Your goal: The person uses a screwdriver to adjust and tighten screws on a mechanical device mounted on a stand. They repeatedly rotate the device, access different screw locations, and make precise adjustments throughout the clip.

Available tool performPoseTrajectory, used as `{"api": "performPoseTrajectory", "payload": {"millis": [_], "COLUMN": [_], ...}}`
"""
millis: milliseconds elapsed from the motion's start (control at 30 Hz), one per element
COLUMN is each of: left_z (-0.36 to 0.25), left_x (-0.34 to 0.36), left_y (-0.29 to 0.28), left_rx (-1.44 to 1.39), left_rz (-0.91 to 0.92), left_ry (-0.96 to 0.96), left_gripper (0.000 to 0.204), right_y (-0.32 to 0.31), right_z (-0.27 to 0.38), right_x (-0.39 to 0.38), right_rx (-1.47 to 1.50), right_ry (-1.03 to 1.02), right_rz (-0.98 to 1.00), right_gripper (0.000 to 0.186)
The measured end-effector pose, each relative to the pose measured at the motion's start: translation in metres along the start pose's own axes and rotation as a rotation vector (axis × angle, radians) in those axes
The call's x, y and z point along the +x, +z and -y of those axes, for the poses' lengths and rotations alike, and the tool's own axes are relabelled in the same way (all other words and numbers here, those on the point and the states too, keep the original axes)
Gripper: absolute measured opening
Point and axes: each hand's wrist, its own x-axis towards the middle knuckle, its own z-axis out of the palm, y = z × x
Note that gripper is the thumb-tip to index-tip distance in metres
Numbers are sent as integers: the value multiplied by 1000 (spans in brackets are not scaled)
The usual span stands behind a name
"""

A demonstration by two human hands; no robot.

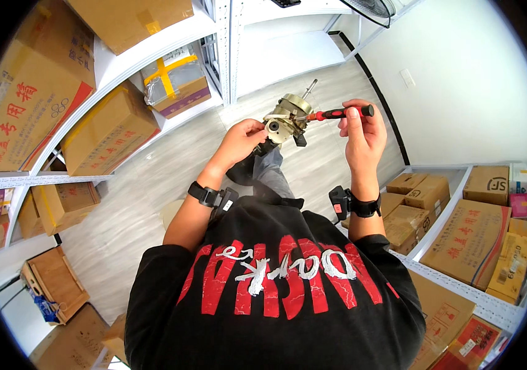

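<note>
the left hand (pixel 242 140) is closed on the near left of a rounded, dull metal device (pixel 284 127) over the pale wood-grain floor (pixel 165 179); the right hand (pixel 365 137), fingers loosely curled, pinches a red-and-black screwdriver (pixel 336 114) at its right. farther out, taped cardboard boxes (pixel 110 132) crowd white perforated shelves (pixel 228 55) left and right.

From the head, one fisheye looks down over the near shirt (pixel 214 327) toward the farther hands (pixel 365 139).

Left grip (pixel 240 143) holds metal device (pixel 284 130); right grip (pixel 364 137) holds red-black screwdriver (pixel 335 114) against it.
</note>
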Motion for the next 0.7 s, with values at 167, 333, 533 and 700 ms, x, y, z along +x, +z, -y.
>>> {"api": "performPoseTrajectory", "payload": {"millis": [167,333,533,700], "left_z": [-9,-10,-12,-9], "left_x": [0,-2,0,2], "left_y": [-3,-2,9,6], "left_rx": [-66,-116,-192,-218], "left_rz": [56,119,152,187], "left_ry": [-95,-155,-211,-248], "left_gripper": [21,23,23,21], "right_y": [-5,-18,-6,-1], "right_z": [-5,-16,-20,-25], "right_x": [0,-16,-29,-39], "right_rx": [-26,-127,-296,-362], "right_ry": [-13,10,-39,-84], "right_rz": [60,187,258,225], "right_gripper": [15,15,16,17]}}
